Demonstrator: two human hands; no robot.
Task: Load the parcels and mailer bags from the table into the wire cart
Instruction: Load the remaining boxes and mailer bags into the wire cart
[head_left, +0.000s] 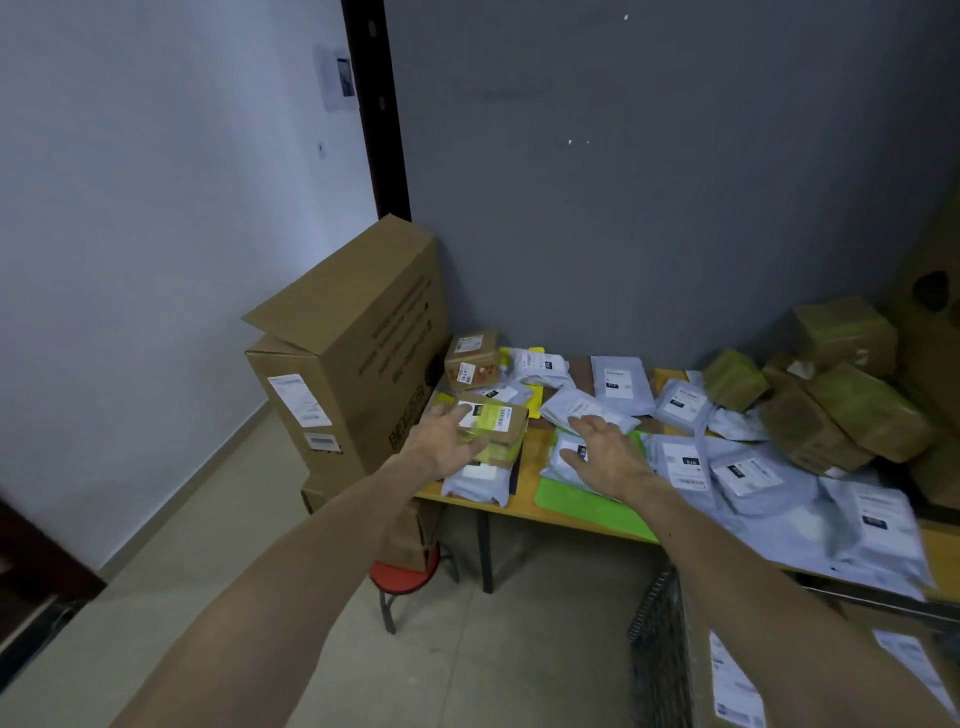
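1. Because the wire cart (657, 644) stands low at the person's right side, just beside the counter (519, 512), each parcel has only a short way to go. A brown parcel with white labels (732, 686) lies in the cart.
2. A red stool (405, 574) stands on the floor under the counter's left end.
3. Both bare arms reach out to the near edge of the counter.
4. The left hand (447, 441) is at a small brown box (501, 421) with yellow tape. Its fingers (460, 414) are spread wide and hold nothing. I cannot tell if they touch the box. I think they are spread to fit round it.
5. The right hand (605, 452) is open over a white mailer bag (563, 454). It holds nothing. That bag lies on a green bag (582, 504). I think the hand is flat because a soft bag is easier to scoop than to pinch.
6. The small brown box sits on top of other bags at the left corner, so it looks easy to lift.
7. More white bags (737, 473) cover the counter, some on top of others.
8. Farther right, taped brown parcels (857, 415) are piled in a heap near the grey wall.
9. A tall cardboard box (353, 364) stands at the counter's left end.
10. Most things are on the counter, so I think there is lots left to load.
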